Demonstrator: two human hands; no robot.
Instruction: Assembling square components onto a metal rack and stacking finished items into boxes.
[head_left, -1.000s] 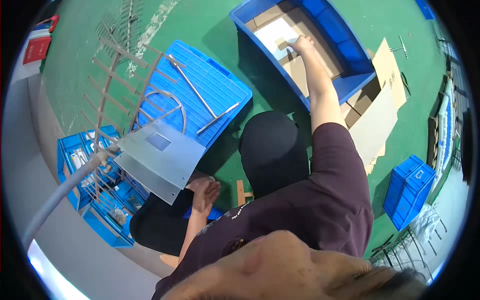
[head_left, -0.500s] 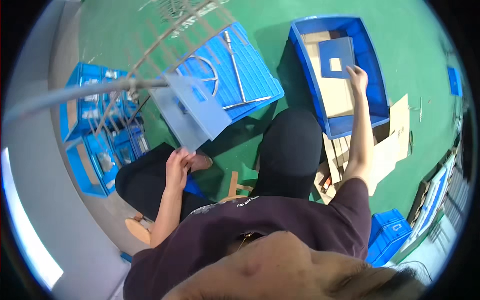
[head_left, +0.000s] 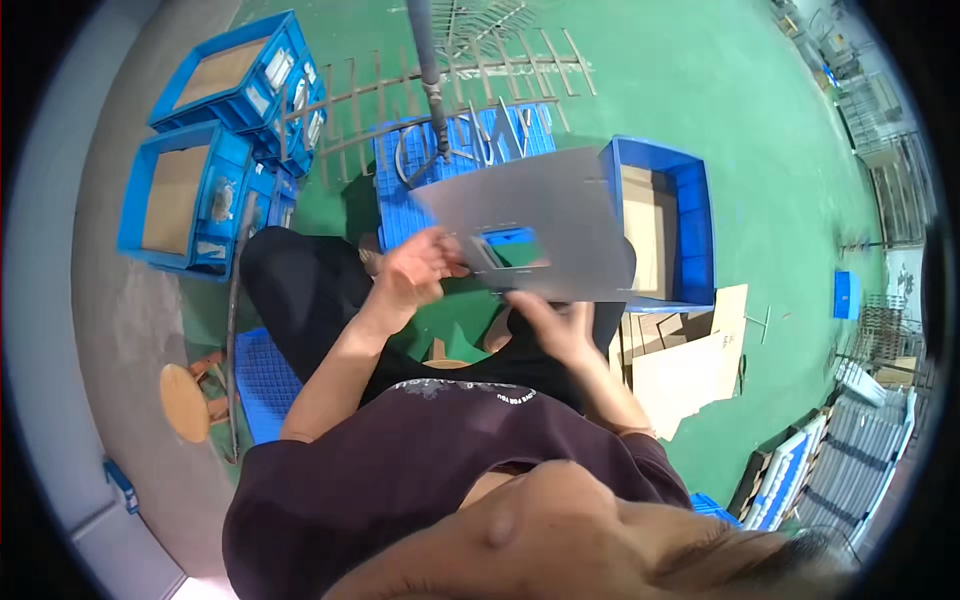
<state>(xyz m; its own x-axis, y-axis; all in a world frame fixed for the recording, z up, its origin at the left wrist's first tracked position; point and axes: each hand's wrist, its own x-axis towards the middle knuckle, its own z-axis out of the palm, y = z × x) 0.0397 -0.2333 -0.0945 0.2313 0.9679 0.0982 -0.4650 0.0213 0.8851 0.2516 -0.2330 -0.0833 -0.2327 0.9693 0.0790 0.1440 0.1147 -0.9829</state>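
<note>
A grey sheet-metal plate (head_left: 580, 205) with a rectangular cutout is tilted in front of me, above my knees. My right hand (head_left: 555, 325) grips its lower edge, the fingertips partly hidden at the metal. At the plate's left edge, beside the cutout, my left hand (head_left: 415, 268) has its fingers curled against the metal. Whether a second plate lies behind this one cannot be seen.
A hanging metal rack with prongs (head_left: 430, 75) stands out ahead, over a blue plastic pallet (head_left: 400, 205). To the right is a blue bin (head_left: 695, 225) with cardboard inside. Flat cardboard (head_left: 680, 375) lies near it; blue crates (head_left: 230, 195) stand left, beside a wooden stool (head_left: 185, 400).
My right hand has come back from the blue bin, and the plate seen there is gone from it. Both hands are now together at one plate. My view has turned.
</note>
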